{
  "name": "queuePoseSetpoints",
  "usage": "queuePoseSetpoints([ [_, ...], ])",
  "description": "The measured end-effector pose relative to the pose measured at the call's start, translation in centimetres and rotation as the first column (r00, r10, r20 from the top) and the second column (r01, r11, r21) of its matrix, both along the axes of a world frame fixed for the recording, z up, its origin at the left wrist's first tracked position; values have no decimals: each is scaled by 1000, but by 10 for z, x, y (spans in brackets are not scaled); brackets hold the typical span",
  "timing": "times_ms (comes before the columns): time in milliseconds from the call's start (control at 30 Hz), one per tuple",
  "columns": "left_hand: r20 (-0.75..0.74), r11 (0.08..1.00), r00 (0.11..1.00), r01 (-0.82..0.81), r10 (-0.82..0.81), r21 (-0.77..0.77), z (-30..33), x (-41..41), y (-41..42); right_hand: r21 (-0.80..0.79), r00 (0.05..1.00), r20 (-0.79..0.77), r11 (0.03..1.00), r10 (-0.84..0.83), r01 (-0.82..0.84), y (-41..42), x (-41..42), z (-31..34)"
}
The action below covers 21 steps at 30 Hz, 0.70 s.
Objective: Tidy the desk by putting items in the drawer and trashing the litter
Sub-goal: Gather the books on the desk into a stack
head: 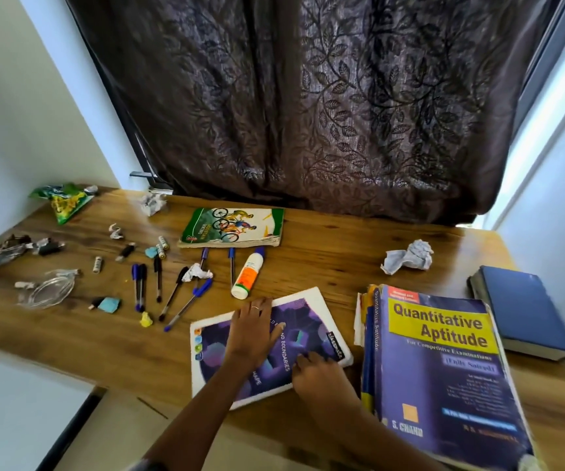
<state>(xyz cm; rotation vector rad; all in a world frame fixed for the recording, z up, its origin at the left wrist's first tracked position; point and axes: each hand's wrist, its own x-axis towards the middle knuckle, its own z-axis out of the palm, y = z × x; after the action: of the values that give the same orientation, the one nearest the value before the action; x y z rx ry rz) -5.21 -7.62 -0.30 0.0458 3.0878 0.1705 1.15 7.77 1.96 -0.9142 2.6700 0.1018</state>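
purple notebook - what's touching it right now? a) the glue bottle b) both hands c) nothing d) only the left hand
b: the left hand lies flat on the purple notebook cover and the right hand presses its near right edge, while the glue bottle lies apart on the desk.

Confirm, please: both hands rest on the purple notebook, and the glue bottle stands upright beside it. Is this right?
Not quite. In the head view the glue bottle lies on its side, not upright. Both the left hand and right hand do rest on the purple notebook.
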Motion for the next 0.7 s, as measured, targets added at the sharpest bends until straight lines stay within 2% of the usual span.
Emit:
queuePoseSetpoints([
  [200,-68,977,976,-208,205,-41,1,14,8,83,988,-103,989,-114,123,14,-32,13],
  [433,-77,944,954,-271,290,190,-14,47,40,119,977,-178,983,-116,139,30,-78,17],
  [500,-88,942,958,-246,271,228,-18,55,53,89,975,-158,981,-154,170,30,-87,16],
  [633,-118,981,983,-119,138,151,-25,55,57,52,965,-105,968,-241,247,28,-89,-4],
  [700,-101,986,988,-105,119,132,-29,52,54,43,958,-86,960,-273,277,28,-84,-15],
])
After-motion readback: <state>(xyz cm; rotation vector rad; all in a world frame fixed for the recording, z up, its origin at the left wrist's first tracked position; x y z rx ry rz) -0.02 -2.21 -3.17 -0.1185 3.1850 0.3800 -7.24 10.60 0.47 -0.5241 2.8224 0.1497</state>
